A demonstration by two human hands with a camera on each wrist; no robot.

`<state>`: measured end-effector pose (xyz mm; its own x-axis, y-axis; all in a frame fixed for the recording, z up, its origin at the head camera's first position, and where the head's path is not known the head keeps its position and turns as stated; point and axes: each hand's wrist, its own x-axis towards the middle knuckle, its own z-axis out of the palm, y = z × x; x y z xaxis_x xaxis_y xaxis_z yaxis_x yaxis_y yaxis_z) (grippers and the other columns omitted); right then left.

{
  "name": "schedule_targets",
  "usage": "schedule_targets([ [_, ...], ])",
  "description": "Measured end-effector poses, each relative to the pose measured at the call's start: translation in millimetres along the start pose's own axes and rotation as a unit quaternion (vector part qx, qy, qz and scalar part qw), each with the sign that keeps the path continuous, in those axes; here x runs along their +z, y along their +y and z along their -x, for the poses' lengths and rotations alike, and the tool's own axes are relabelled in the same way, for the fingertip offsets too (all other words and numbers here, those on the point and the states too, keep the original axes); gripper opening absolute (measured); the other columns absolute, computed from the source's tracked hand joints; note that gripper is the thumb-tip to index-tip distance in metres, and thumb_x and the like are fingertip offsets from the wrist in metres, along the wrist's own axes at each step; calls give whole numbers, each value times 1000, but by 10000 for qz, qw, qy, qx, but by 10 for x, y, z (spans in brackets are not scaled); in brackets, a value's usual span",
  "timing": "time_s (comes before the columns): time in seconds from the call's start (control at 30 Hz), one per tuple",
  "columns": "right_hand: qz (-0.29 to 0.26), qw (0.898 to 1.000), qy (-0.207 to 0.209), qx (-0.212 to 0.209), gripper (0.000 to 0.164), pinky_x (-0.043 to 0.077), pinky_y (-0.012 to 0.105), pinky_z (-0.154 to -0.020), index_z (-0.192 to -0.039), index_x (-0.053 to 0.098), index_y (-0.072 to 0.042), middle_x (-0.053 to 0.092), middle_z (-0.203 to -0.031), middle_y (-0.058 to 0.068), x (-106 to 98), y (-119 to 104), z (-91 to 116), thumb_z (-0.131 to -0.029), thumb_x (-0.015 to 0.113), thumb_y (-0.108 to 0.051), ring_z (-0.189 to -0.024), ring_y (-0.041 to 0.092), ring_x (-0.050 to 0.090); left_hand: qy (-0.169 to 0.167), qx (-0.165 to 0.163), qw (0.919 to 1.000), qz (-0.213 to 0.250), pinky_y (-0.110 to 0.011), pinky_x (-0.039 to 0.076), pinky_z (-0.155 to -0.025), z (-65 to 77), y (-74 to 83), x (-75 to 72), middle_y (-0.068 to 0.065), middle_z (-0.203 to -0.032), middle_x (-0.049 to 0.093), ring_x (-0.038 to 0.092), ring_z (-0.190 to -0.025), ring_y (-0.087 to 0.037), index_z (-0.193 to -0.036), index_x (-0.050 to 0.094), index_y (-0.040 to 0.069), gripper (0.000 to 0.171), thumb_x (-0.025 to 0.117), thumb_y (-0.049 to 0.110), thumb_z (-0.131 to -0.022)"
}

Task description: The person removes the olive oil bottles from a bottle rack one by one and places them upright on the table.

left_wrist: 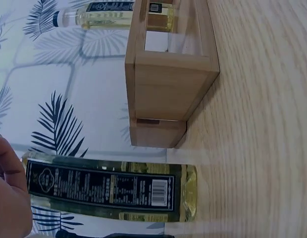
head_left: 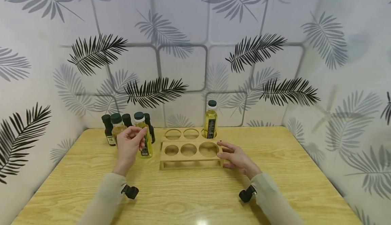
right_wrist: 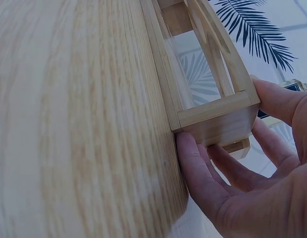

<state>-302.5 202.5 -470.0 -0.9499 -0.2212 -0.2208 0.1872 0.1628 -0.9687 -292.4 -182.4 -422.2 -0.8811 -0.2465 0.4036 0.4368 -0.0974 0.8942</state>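
Note:
My left hand (head_left: 129,145) grips the upper body of a clear bottle of yellow oil (head_left: 146,147) with a dark green cap. In the left wrist view that oil bottle (left_wrist: 109,188) is upright, its black label facing the camera; whether its base touches the table is unclear. At the right end of a two-tier wooden bottle rack (head_left: 192,157), my right hand (head_left: 236,157) holds the end piece. The right wrist view has fingers (right_wrist: 203,178) against the rack's end (right_wrist: 218,124). A second oil bottle (head_left: 211,123) stands in the rack's back right hole.
Left of the rack, behind my left hand, stand several bottles: small dark ones (head_left: 108,130) and a wider one with a green cap (head_left: 117,125). The rack's other round holes (head_left: 188,149) hold nothing. A leaf-patterned wall (head_left: 189,65) borders the wooden table (head_left: 183,198).

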Motion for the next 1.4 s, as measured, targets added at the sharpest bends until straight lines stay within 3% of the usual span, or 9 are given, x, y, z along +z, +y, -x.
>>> schedule_targets([
  [0.3, -36, 10000, 12, 9, 59, 57, 43, -87, -146, 48, -24, 26, -159, 20, 17, 16, -11, -92, 71, -20, -137, 37, 43, -336, 62, 9994, -114, -27, 43, -37, 32, -35, 199, -7, -56, 60, 50, -41, -19, -88, 62, -9, 27, 75, 15, -88],
  [0.5, -22, 10000, 35, -9, 58, 58, 41, -85, -146, 49, -24, 27, -159, 20, 14, 28, -5, -92, 71, -20, -137, 37, 44, -777, -123, 9960, -429, -27, 47, -43, 75, 38, 329, -1, -59, 62, 54, -45, -13, -91, 65, -10, 23, 72, 11, -90],
  [0.67, 11, 10000, 20, -24, 59, 57, 42, -86, -147, 48, -24, 26, -159, 20, 7, 16, 3, -92, 70, -20, -137, 38, 43, -949, -531, 9929, -489, -27, 50, -47, 96, 143, 466, -3, -62, 62, 57, -49, -14, -92, 65, -8, 20, 70, 12, -92],
  [0.77, 45, 10000, 15, -20, 59, 57, 43, -87, -148, 46, -23, 26, -159, 21, 3, -3, 18, -93, 69, -20, -137, 38, 43, -895, -680, 9931, -335, -25, 49, -46, 64, 45, 544, -6, -63, 62, 57, -49, -15, -92, 65, -7, 23, 72, 14, -91],
  [0.93, 83, 10000, -17, -6, 60, 57, 44, -88, -148, 46, -22, 25, -159, 22, -6, -12, 21, -93, 69, -21, -137, 39, 43, -581, -489, 9971, -96, -22, 46, -42, 31, -193, 684, -7, -62, 62, 56, -47, -12, -89, 66, -4, 25, 76, 19, -87],
  [1.17, 39, 10000, -39, 11, 60, 55, 46, -90, -149, 45, -22, 24, -159, 22, -8, -20, 21, -93, 69, -21, -137, 39, 43, -400, -556, 9976, -102, -24, 46, -41, -3, -252, 897, -12, -66, 65, 59, -50, -13, -88, 68, -3, 23, 75, 19, -88],
  [1.4, 41, 10000, -30, 4, 60, 56, 46, -90, -148, 46, -21, 25, -159, 22, -2, -18, 21, -93, 69, -21, -138, 39, 42, -200, -998, 9948, -34, -25, 44, -40, -23, -279, 1069, -8, -68, 65, 61, -53, -14, -90, 68, 2, 16, 73, 17, -90],
])
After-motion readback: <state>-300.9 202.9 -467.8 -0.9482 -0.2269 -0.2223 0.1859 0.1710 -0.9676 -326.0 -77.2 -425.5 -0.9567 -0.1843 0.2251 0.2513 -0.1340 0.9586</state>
